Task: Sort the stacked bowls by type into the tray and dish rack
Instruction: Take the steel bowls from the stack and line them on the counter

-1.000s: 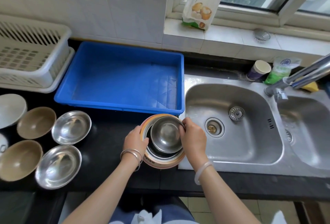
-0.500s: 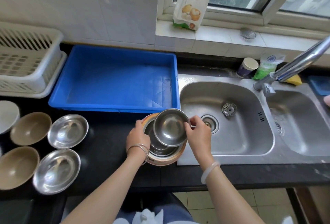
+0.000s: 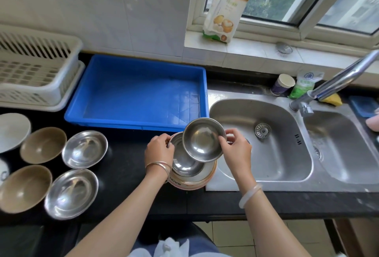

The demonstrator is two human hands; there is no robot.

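Note:
My right hand [image 3: 235, 150] pinches the rim of a small steel bowl [image 3: 202, 139], held lifted and tilted above the stack. The stack [image 3: 190, 176] sits at the counter's front edge beside the sink: a steel bowl nested inside an orange-rimmed bowl. My left hand [image 3: 159, 150] grips the stack's left rim. Behind it lies the blue tray [image 3: 135, 97], with nothing in it. The white dish rack [image 3: 34, 68] stands at the far left against the wall.
Two steel bowls [image 3: 85, 149] [image 3: 71, 193], two brown bowls [image 3: 43, 145] [image 3: 24, 188] and a white dish [image 3: 12, 129] sit on the black counter at left. The double sink [image 3: 266, 140] and its tap [image 3: 338, 80] lie at right. A cup [image 3: 283, 84] and bags stand behind.
My right hand has lifted the top steel bowl out of the stack and raised it up and to the right. My left hand stays on the stack's rim.

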